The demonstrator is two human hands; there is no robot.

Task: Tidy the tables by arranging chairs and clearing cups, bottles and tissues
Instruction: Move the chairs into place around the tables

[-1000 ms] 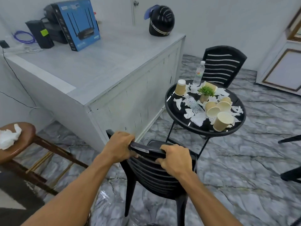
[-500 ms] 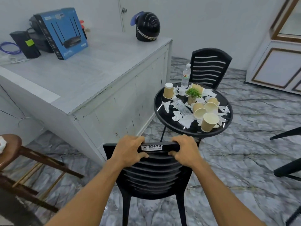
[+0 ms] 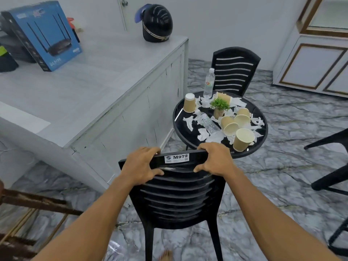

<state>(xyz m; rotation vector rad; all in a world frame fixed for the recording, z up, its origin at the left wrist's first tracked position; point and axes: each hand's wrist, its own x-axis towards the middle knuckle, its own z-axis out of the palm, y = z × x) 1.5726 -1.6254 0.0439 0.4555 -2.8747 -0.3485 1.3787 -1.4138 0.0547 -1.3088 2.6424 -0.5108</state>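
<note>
Black slatted plastic chair (image 3: 177,196), curved top rail gripped by both hands (image 3: 178,162).

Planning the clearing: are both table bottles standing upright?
No: the far bottle stands, but the near bottle lies on its side.

Bright even light, blurred edges

view: head, single, wide-angle | from: above the black chair (image 3: 178,194) back | faces: forward and steeply down onto the floor (image 3: 282,176) | near: chair close at 6 o'clock | mid: round counter (image 3: 179,129) at 1 o'clock | far: white counter (image 3: 84,87) at 10 o'clock
</note>
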